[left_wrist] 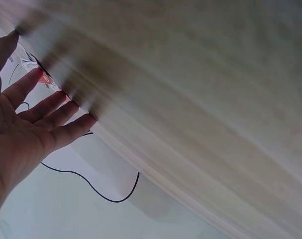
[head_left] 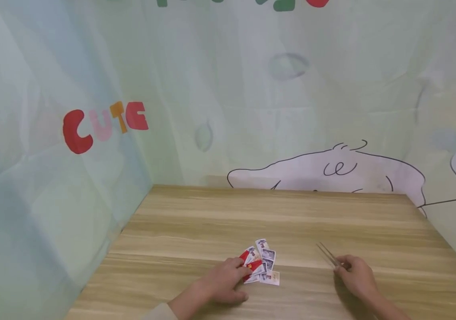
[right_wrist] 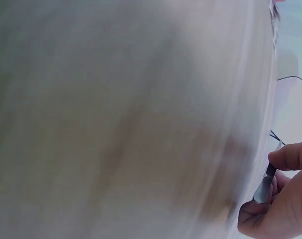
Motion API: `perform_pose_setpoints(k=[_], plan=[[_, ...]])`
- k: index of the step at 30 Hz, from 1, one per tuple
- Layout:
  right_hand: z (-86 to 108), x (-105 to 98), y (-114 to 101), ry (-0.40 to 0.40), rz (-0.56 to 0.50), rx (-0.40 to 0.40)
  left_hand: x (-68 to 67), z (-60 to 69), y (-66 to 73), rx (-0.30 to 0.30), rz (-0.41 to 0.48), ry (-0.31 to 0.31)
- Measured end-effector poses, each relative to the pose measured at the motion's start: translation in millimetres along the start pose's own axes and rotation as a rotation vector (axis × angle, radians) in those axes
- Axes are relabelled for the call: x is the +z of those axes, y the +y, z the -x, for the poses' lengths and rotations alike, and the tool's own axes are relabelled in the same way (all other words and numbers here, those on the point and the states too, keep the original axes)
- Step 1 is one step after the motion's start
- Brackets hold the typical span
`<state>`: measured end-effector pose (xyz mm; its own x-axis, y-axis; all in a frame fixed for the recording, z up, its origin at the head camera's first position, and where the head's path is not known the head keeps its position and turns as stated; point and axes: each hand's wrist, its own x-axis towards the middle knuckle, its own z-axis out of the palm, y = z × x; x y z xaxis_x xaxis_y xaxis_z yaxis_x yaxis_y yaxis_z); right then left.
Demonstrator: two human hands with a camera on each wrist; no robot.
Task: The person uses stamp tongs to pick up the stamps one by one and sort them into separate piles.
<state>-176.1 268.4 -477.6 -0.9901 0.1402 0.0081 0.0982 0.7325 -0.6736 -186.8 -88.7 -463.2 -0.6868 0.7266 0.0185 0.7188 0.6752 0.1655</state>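
Note:
Several small printed paper pieces (head_left: 268,265), like stamps, lie overlapped in a loose cluster on the wooden table, some red and some with grey pictures. My left hand (head_left: 221,282) rests at the cluster's left side, its fingertips on the red pieces (head_left: 254,266). In the left wrist view the fingers of that hand (left_wrist: 34,117) are spread and slightly bent, tips down on the tabletop. To the right, my right hand (head_left: 356,275) pinches metal tweezers (head_left: 327,254) between thumb and fingers, the two tips apart and pointing away to the upper left. The right wrist view shows the tweezers (right_wrist: 264,186) in that grip.
The wooden tabletop (head_left: 196,213) reaches back to a pale cloth backdrop (head_left: 212,89) with a drawn white figure. On the left side the cloth carries coloured letters (head_left: 77,132).

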Motion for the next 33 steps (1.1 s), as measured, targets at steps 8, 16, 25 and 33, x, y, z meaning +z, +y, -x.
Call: perform_pose_setpoints(k=[8,16,25,33], plan=[[-0.3,-2.3,-5.8,0.009,-0.011,-0.022,2.0,-2.0,-1.3,-0.004,-0.012,-0.007],[0.2,-3.6,-11.2,0.027,-0.014,-0.070,2.7,-1.9,-0.7,-0.007,-0.003,-0.006],[1.4,-7.6,-17.1,0.026,-0.062,-0.075,2.0,-1.8,-0.6,-0.011,0.006,-0.005],[2.5,-7.8,-22.4,0.010,-0.065,-0.123,3.2,-1.1,-1.3,-0.011,0.021,-0.011]])
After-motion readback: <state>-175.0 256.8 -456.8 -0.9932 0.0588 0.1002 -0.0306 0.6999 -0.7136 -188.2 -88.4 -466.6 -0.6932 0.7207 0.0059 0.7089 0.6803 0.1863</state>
